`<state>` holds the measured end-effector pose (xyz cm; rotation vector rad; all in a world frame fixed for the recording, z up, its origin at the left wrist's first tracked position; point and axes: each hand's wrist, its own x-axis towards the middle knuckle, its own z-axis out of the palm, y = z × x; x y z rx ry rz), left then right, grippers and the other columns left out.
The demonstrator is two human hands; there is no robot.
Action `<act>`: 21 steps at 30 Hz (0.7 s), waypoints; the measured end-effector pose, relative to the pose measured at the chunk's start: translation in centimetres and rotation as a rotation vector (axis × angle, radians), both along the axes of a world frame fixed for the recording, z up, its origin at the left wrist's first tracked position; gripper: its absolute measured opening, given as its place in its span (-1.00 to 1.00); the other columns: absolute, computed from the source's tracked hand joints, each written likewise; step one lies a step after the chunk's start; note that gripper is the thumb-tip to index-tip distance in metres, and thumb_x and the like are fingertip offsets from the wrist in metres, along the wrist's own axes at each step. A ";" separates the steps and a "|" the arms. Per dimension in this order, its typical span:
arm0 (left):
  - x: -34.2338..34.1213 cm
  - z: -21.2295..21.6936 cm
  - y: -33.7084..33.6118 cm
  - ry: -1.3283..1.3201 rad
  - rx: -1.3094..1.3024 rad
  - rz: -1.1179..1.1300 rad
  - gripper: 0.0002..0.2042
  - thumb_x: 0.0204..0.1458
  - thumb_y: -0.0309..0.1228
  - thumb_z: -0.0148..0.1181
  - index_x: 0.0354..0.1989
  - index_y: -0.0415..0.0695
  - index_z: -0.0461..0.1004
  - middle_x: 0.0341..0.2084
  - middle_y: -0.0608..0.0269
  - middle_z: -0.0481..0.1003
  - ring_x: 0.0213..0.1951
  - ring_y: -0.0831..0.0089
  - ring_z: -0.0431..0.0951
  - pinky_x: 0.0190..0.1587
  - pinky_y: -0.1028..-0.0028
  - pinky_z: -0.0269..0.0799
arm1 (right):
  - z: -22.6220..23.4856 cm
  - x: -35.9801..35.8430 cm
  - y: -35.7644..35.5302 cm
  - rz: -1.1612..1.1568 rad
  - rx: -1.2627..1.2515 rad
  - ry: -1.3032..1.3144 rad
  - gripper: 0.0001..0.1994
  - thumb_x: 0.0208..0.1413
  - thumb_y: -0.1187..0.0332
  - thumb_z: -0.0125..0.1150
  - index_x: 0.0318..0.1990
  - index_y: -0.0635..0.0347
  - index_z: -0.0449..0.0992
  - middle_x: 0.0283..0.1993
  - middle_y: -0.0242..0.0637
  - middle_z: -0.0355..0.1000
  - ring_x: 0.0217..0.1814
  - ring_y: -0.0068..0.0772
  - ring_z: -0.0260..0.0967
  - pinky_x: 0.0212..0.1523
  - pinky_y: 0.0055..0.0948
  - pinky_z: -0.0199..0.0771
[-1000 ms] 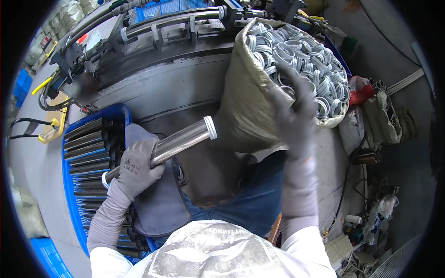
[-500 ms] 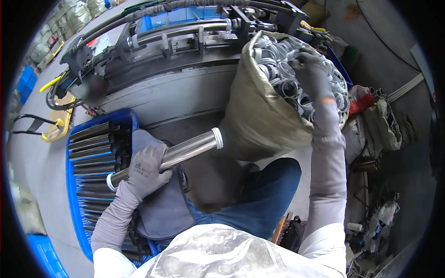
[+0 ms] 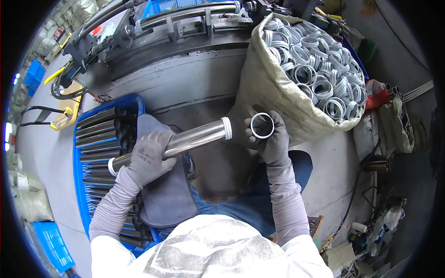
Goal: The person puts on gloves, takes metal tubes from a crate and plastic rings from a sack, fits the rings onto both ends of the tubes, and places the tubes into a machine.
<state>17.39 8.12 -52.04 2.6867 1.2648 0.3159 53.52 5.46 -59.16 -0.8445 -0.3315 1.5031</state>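
Metal tube (image 3: 197, 138) partly hidden by left hand (image 3: 149, 157); machine (image 3: 185, 45) cropped at top

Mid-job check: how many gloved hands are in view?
2. The left hand grips a tube; the right hand, beside the sack, holds a white ring. Neither hand is fully hidden.

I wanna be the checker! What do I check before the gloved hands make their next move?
1. Left hand gripping the metal tube: ok.
2. Right hand holding the loose white ring: ok, its round opening shows.
3. Loose ring apart from the tube: ok, there's a gap.
4. White rings at both tube ends: ok.
5. Those end rings fitted tightly: cannot tell.
6. More rings in the sack: ok, it's heaped.
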 end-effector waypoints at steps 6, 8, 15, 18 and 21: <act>-0.1 1.4 0.4 0.044 -0.051 0.010 -0.37 -0.07 -0.22 0.44 0.20 -0.20 0.46 -0.09 -0.06 0.57 0.00 -0.09 0.58 0.04 0.04 0.47 | 0.4 -0.5 -0.3 -0.032 0.042 -0.075 -0.46 0.55 -0.04 -0.14 0.20 0.30 0.49 -0.07 -0.08 0.60 -0.18 -0.23 0.58 -0.24 -0.33 0.61; 0.5 2.1 1.5 0.022 0.028 0.026 -0.33 -0.04 -0.19 0.44 0.26 -0.21 0.42 -0.03 -0.07 0.55 0.04 -0.08 0.55 0.07 0.05 0.45 | 0.1 -0.1 -0.9 -0.017 0.083 -0.150 -0.47 0.55 -0.03 -0.12 0.22 0.30 0.48 -0.06 -0.13 0.59 -0.16 -0.27 0.57 -0.19 -0.35 0.61; 4.1 5.4 8.1 0.107 0.176 0.129 -0.32 -0.02 -0.25 0.44 0.30 -0.18 0.38 0.04 -0.07 0.54 0.11 -0.07 0.52 0.17 0.07 0.42 | 1.7 -0.8 -1.5 -0.032 -0.057 -0.276 -0.57 0.30 0.31 0.29 0.24 0.37 0.53 -0.06 -0.28 0.57 -0.11 -0.44 0.51 -0.01 -0.35 0.60; 5.8 5.6 10.4 0.125 0.194 0.160 -0.35 -0.03 -0.29 0.44 0.28 -0.14 0.39 0.06 -0.06 0.54 0.13 -0.05 0.54 0.21 0.07 0.42 | 0.2 0.5 -1.3 -0.021 0.052 -0.318 -0.58 0.30 0.32 0.28 0.21 0.41 0.54 -0.09 -0.31 0.56 -0.17 -0.47 0.47 0.01 -0.34 0.60; 7.1 5.3 13.0 0.088 0.364 0.120 -0.36 0.00 -0.30 0.45 0.29 -0.09 0.38 0.06 -0.01 0.54 0.16 -0.02 0.53 0.22 0.05 0.41 | -0.7 1.0 -1.1 -0.092 0.049 -0.398 -0.59 0.29 0.34 0.26 0.20 0.43 0.55 -0.11 -0.33 0.55 -0.19 -0.49 0.44 0.04 -0.35 0.59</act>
